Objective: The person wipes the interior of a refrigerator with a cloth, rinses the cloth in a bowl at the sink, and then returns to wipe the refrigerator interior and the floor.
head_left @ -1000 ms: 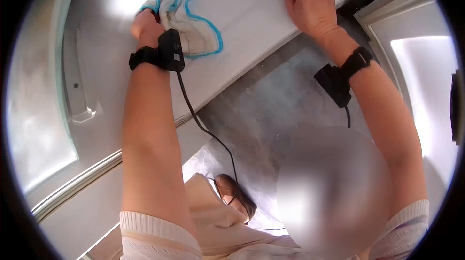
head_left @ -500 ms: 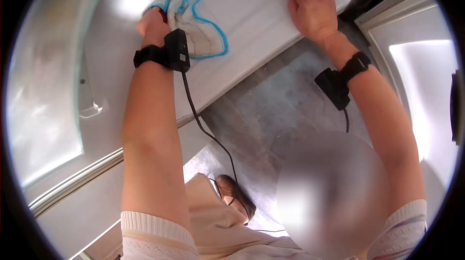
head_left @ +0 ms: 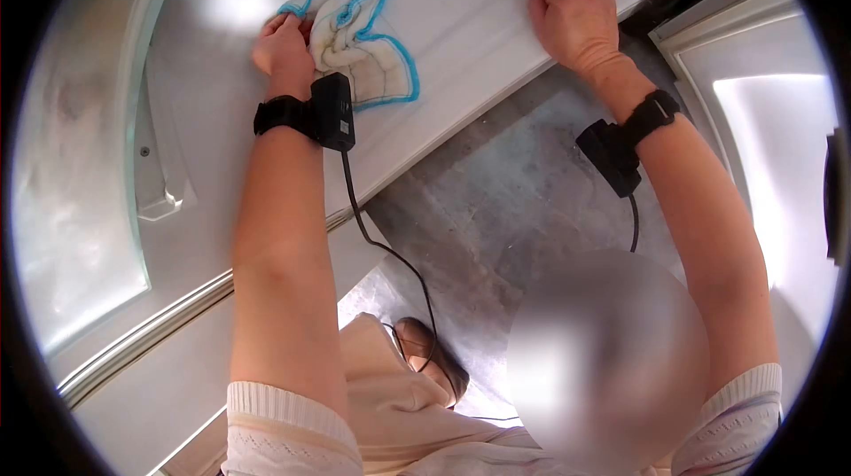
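A cream cloth with a bright blue edge (head_left: 377, 68) lies crumpled on the white surface (head_left: 443, 42). My left hand (head_left: 285, 46) grips its left end, fingers closed on the fabric. To the right, my right hand (head_left: 572, 15) rests on the same surface near its front edge, apart from the cloth. Its fingers are loosely bent and slightly apart, and it holds nothing. Each wrist wears a black strap with a black box and a cable.
At the left stands a glossy translucent panel (head_left: 89, 166). Below the surface's edge is a grey floor (head_left: 479, 183), with a brown shoe (head_left: 430, 356). A white panelled unit (head_left: 771, 113) is at the right. A blurred round area hides part of the lower view.
The cloth has bunched up more beside my left hand. My left wrist has shifted slightly right and down. My right hand has hardly moved.
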The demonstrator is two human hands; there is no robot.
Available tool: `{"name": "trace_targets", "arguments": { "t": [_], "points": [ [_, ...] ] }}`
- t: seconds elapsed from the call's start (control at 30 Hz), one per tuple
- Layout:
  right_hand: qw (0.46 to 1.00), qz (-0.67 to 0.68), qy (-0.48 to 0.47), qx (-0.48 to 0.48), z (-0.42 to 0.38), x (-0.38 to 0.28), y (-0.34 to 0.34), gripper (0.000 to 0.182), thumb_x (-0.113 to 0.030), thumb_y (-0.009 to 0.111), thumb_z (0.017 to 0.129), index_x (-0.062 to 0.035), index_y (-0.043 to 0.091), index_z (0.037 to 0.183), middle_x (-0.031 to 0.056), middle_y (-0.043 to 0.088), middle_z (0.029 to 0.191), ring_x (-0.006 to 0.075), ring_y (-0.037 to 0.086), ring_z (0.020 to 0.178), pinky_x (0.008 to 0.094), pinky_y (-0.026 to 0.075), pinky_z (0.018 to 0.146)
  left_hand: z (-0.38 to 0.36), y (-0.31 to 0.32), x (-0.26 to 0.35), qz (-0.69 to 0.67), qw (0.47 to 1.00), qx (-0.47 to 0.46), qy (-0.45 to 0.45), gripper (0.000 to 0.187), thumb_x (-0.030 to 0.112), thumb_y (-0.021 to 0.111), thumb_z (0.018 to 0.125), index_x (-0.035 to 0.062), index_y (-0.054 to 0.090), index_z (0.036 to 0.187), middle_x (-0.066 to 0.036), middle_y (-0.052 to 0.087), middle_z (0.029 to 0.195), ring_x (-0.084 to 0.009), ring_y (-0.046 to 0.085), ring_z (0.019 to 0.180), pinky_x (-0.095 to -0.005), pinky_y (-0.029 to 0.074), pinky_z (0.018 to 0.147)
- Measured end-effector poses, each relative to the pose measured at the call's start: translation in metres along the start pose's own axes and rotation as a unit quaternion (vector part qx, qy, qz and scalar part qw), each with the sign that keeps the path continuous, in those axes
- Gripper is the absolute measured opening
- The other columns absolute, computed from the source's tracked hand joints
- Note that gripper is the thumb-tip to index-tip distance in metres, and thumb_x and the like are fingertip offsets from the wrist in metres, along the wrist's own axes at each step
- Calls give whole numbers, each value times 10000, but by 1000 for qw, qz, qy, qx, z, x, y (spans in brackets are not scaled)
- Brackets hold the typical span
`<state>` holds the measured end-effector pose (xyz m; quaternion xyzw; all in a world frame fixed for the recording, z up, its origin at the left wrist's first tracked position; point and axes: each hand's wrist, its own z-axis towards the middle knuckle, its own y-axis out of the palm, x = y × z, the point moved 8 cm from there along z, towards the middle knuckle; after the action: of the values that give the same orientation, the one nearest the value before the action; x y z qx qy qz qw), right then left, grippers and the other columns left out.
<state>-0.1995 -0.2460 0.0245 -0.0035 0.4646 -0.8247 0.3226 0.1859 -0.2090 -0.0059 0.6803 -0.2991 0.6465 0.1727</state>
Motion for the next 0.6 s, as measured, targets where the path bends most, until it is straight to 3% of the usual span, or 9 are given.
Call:
{"name": "trace_targets", "arguments": {
  "t": [0.17,0.23,0.37,0.4,0.47,0.5,0.53,0.57,0.6],
  "points": [
    [1000,-7,-6,12,-1,-1,-1,174,-153,555,789,-170,632,945,-70,613,1049,170,512,1051,369,361,880,-2,-3,15,303,953,1,3,160,103,542,844,-1,598,951,-76,644,861,-156,619,684,-279,501,592],
    [1000,-14,-11,17,-1,-2,-1,174,-155,557,788,-170,632,945,-70,614,1047,169,515,1047,369,363,876,-11,28,38,694,647,-66,309,141,81,538,840,18,613,941,-61,649,875,-150,628,717,-268,496,602],
    [999,-20,-15,22,0,-2,-2,175,-158,561,784,-171,632,944,-70,618,1042,168,519,1040,368,370,865,1,18,44,545,795,-36,264,136,102,537,842,49,614,941,-40,648,906,-141,633,769,-251,496,659],
    [1000,-16,-14,16,0,-2,0,177,-159,562,783,-171,633,944,-70,618,1043,168,519,1039,368,372,863,15,12,29,300,942,-62,140,129,103,533,849,45,602,941,-43,645,913,-150,632,789,-253,501,667],
    [1000,7,-21,4,2,-10,-10,161,-120,566,765,-128,632,911,-22,626,1019,202,523,1009,381,377,822,10,9,14,26,996,-80,1,121,103,529,856,42,590,942,-46,641,920,-158,630,809,-255,506,675],
    [999,27,-29,-5,3,-13,-14,145,-82,569,747,-85,632,877,26,634,996,237,527,979,394,382,782,-8,17,39,377,904,-85,183,135,93,520,865,30,565,975,-62,637,921,-183,630,815,-267,517,670],
    [999,26,-31,-5,4,-14,-15,145,-82,569,747,-85,632,877,26,634,996,237,527,979,394,382,782,-28,37,48,666,663,-76,335,153,84,511,874,17,539,1009,-78,633,922,-207,630,821,-280,528,664],
    [999,27,-21,-31,3,-13,-12,176,-90,562,758,-83,623,923,39,622,1034,249,520,1012,400,384,821,-22,35,43,666,663,-76,334,153,84,511,874,17,539,1009,-78,633,922,-207,630,821,-280,528,664],
    [998,28,-10,-57,3,-11,-9,209,-99,555,769,-80,614,968,52,611,1073,261,513,1045,407,385,859,-5,27,33,565,774,-89,273,163,81,508,874,14,539,1020,-82,629,938,-206,627,832,-275,528,679]
  ]
}}
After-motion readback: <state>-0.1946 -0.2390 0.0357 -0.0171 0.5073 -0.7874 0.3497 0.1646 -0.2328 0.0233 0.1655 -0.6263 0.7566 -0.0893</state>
